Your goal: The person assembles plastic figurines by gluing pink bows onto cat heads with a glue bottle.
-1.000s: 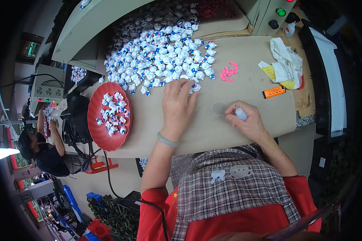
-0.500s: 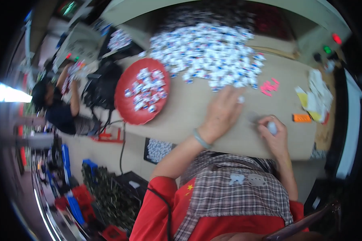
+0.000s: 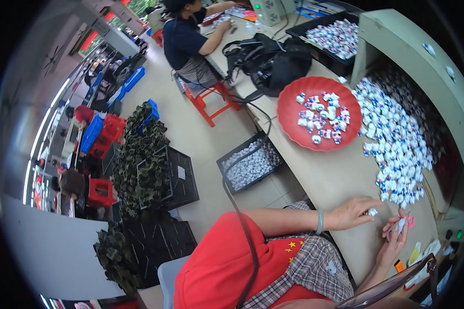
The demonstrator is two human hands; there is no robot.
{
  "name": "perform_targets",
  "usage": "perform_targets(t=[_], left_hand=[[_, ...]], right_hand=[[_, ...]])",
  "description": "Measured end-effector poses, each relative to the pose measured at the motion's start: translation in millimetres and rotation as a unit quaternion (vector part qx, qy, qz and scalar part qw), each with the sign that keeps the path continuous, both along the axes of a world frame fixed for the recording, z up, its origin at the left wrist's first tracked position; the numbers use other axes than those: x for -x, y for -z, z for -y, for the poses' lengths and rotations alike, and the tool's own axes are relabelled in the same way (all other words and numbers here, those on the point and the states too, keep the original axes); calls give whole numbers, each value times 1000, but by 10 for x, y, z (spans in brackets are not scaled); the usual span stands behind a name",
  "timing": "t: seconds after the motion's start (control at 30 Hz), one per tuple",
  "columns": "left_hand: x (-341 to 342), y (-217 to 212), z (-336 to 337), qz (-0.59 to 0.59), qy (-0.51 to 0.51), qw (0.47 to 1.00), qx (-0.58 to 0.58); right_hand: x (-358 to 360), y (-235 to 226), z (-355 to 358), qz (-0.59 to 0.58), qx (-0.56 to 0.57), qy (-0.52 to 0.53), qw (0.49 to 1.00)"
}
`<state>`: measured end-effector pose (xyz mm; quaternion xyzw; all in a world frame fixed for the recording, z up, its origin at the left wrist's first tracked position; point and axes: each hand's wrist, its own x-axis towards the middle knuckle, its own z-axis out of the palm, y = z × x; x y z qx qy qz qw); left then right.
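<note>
My left hand [image 3: 349,212] reaches over the table's near edge, its fingers closed around a small white figurine [image 3: 373,211] that shows at the fingertips. Just to the right, my right hand [image 3: 394,239] is curled around a small whitish piece [image 3: 401,224] whose exact kind I cannot make out. Beyond both hands spreads a heap of small white figurines [image 3: 399,149] with blue and red marks. A scalloped red plate [image 3: 288,126] to the left carries several similar figurines. Small pink pieces [image 3: 411,221] lie beside my right hand.
An orange block [image 3: 399,266] lies near the right end of the table. A black bag [image 3: 281,64] and a black tray of figurines [image 3: 304,32] stand farther back. On the floor is a bin of white pieces [image 3: 247,180]. A co-worker [image 3: 188,44] sits at the far side.
My view has swung left, bringing the floor and bins into sight. My left hand has drawn back from the heap with a figurine; my right hand is now closer to it.
</note>
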<state>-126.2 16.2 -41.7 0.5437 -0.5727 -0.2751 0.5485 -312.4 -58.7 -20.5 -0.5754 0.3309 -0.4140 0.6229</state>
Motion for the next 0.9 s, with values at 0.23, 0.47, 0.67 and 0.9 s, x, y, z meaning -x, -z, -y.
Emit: perform_targets(t=[0.23,0.47,0.67,0.9], left_hand=[[48,21,36,86,42,993,72],[58,-14,-3,99,30,992,77],[57,-91,-51,51,58,996,37],[120,72,6,39,15,993,109]], right_hand=[[12,257,82,-70,72,60,993],[23,240,81,-48,121,46,990],[34,239,64,-18,124,39,991],[62,343,155,5,79,50,996]])
